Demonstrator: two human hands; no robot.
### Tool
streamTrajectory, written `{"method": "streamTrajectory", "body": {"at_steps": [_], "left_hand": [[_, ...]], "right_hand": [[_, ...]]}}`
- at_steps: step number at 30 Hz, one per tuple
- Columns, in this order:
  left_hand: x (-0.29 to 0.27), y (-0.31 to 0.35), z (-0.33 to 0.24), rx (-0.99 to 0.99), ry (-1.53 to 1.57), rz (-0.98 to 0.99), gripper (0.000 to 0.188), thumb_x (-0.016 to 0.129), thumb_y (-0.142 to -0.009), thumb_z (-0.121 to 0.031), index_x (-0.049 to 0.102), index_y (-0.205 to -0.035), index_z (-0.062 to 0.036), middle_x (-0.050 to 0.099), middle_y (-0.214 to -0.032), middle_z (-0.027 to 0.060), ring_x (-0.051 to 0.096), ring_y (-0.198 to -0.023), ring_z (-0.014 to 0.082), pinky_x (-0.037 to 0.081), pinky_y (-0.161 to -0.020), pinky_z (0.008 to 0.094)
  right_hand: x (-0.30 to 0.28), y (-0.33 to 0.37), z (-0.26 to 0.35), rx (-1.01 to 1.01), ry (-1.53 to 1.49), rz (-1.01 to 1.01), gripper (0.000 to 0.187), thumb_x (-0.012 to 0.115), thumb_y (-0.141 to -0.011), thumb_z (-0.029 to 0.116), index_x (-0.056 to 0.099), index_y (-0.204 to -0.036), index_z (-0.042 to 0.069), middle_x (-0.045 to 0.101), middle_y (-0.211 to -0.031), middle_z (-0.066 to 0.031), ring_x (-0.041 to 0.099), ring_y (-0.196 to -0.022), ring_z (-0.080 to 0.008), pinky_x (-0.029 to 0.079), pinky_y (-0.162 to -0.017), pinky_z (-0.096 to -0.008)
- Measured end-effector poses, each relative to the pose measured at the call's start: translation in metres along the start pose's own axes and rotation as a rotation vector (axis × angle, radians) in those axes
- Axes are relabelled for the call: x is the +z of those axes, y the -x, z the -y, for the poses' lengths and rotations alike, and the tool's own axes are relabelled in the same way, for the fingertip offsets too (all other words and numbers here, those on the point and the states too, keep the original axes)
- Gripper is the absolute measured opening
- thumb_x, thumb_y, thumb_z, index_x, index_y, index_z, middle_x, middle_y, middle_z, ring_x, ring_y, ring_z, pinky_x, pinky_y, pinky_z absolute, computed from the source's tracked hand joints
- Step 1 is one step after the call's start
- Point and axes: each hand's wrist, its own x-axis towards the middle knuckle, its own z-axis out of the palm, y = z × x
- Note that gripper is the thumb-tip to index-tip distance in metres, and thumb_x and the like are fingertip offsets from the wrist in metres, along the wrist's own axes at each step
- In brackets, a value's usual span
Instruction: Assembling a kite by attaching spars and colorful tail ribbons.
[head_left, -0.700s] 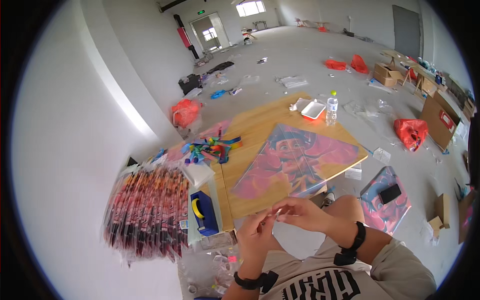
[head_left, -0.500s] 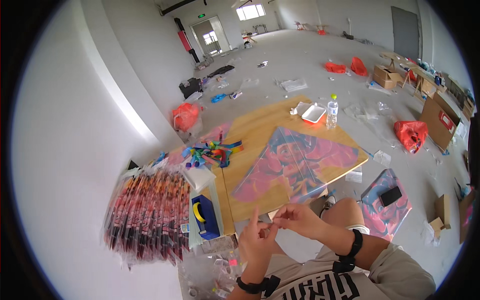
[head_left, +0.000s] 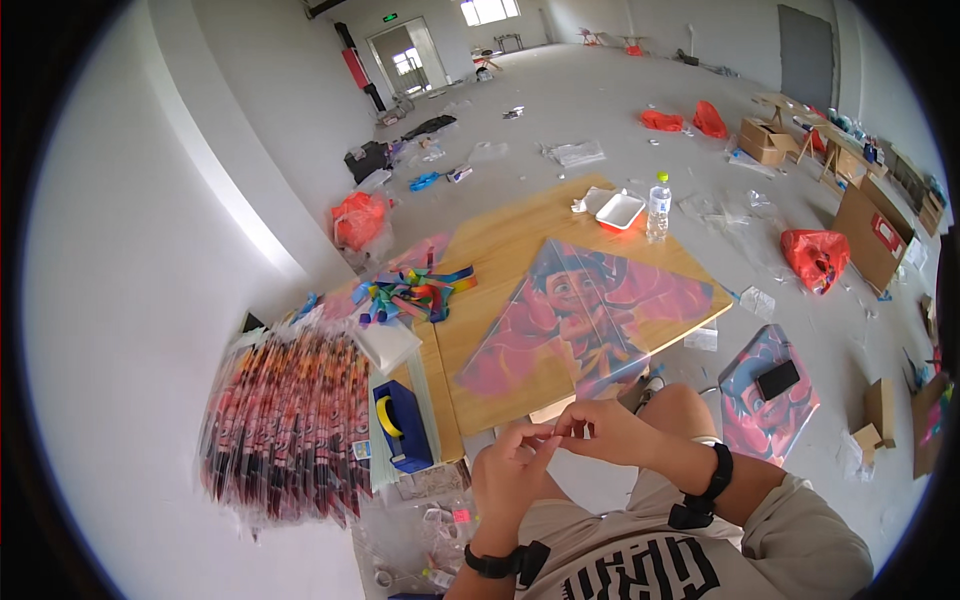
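In front of my lap, by the table's near edge, my left hand (head_left: 511, 468) and my right hand (head_left: 602, 432) meet at the fingertips. Both are closed in a pinch; whatever lies between the fingers is too small or hidden to make out. Just beyond them a kite (head_left: 590, 315) printed with a red and pink cartoon figure lies spread on the wooden table (head_left: 500, 398). A blue tape dispenser (head_left: 405, 425) with a yellow roll stands left of my hands. Farther back sits a heap of colourful ribbons (head_left: 415, 292).
Many plastic-wrapped printed packs (head_left: 290, 420) are stacked at the left. A water bottle (head_left: 658, 208) and a white-lined food tray (head_left: 621, 211) stand at the table's far corner. To the right, a black phone (head_left: 777, 379) rests on a printed surface. Red bags and cardboard boxes (head_left: 868, 238) lie about.
My left index finger, stretched up before, has bent in to meet the right fingertips. The view has shifted slightly; the things on the table look unmoved.
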Motion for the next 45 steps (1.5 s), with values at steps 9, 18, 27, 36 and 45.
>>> {"method": "streamTrajectory", "body": {"at_steps": [9, 18, 27, 36, 45], "left_hand": [[0.003, -0.013, -0.007, 0.174, -0.042, -0.095, 0.014, 0.08, -0.088, -0.007, 0.07, -0.096, -0.0028, 0.072, -0.087, 0.0117, 0.069, -0.074, 0.0249, 0.051, -0.065, 0.0318], [0.005, -0.041, 0.019, -0.154, 0.44, -0.113, 0.01, 0.073, -0.097, -0.004, 0.064, -0.102, -0.0017, 0.066, -0.091, 0.0007, 0.058, -0.081, 0.0055, 0.046, -0.072, 0.0214], [0.03, -0.088, 0.061, -0.206, 0.615, -0.139, 0.014, 0.074, -0.096, -0.002, 0.063, -0.106, -0.003, 0.067, -0.093, 0.0005, 0.06, -0.083, 0.0055, 0.047, -0.075, 0.0207], [0.06, -0.167, 0.107, -0.296, 0.599, -0.247, 0.018, 0.075, -0.095, -0.004, 0.065, -0.11, -0.0033, 0.067, -0.092, 0.0002, 0.062, -0.084, 0.0072, 0.05, -0.076, 0.0226], [0.065, -0.257, 0.184, -0.121, 0.175, -0.246, 0.018, 0.077, -0.095, -0.018, 0.07, -0.104, -0.004, 0.066, -0.096, 0.0051, 0.061, -0.084, 0.014, 0.051, -0.076, 0.0287]], "right_hand": [[-0.004, -0.008, -0.013, 0.155, -0.138, 0.064, 0.025, 0.08, -0.09, 0.019, 0.074, -0.11, 0.006, 0.075, -0.096, -0.0037, 0.069, -0.087, -0.0124, 0.053, -0.075, -0.0285], [-0.005, -0.023, -0.047, 0.276, -0.23, 0.012, 0.028, 0.078, -0.095, 0.021, 0.07, -0.118, 0.007, 0.073, -0.102, 0.0003, 0.065, -0.091, -0.0067, 0.051, -0.077, -0.0242], [-0.008, -0.06, -0.076, 0.298, -0.252, -0.06, 0.016, 0.074, -0.098, 0.02, 0.069, -0.101, 0.005, 0.068, -0.092, 0.0002, 0.06, -0.082, -0.0073, 0.049, -0.074, -0.0265], [-0.02, -0.13, -0.141, 0.342, -0.169, -0.146, 0.023, 0.075, -0.097, 0.025, 0.068, -0.096, 0.003, 0.067, -0.086, -0.0016, 0.061, -0.077, -0.0089, 0.05, -0.069, -0.0274], [-0.032, -0.227, -0.221, 0.484, -0.019, -0.247, 0.036, 0.076, -0.089, 0.039, 0.074, -0.088, 0.003, 0.071, -0.076, -0.009, 0.067, -0.072, -0.0194, 0.05, -0.066, -0.0378]]}}
